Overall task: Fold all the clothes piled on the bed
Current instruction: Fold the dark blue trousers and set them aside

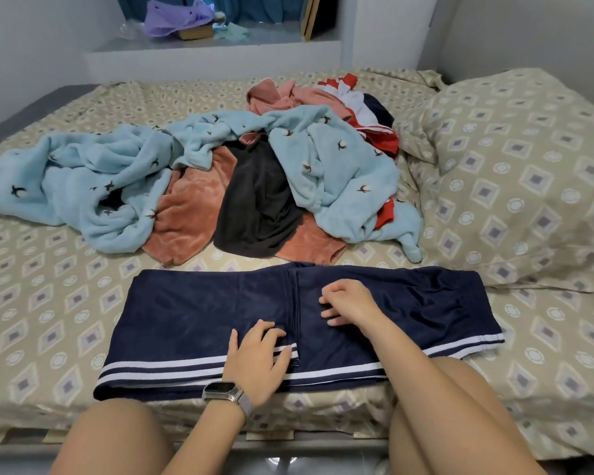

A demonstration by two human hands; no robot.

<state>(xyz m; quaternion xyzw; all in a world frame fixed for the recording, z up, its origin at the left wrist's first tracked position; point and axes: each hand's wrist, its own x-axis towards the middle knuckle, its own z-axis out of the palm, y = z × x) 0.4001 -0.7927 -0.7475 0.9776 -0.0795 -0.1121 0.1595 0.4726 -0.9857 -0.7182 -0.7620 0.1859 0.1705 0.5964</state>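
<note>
Hands flatten navy shorts (striped hem).

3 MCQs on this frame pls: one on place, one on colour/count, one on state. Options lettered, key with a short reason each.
1. Where does the navy garment lie?
A. on the pillow
B. spread flat near the bed's front edge
C. on the window ledge

2. How many white stripes run along its hem?
A. none
B. two
C. five

3. How is the left hand?
A. gripping the black garment
B. lifted off the bed
C. resting on the navy garment

Key: 1 B, it lies flat in front of the pile. 2 B, two white bands show at the hem. 3 C, its fingers rest on the fabric by the centre seam; the right hand also touches it.
</note>
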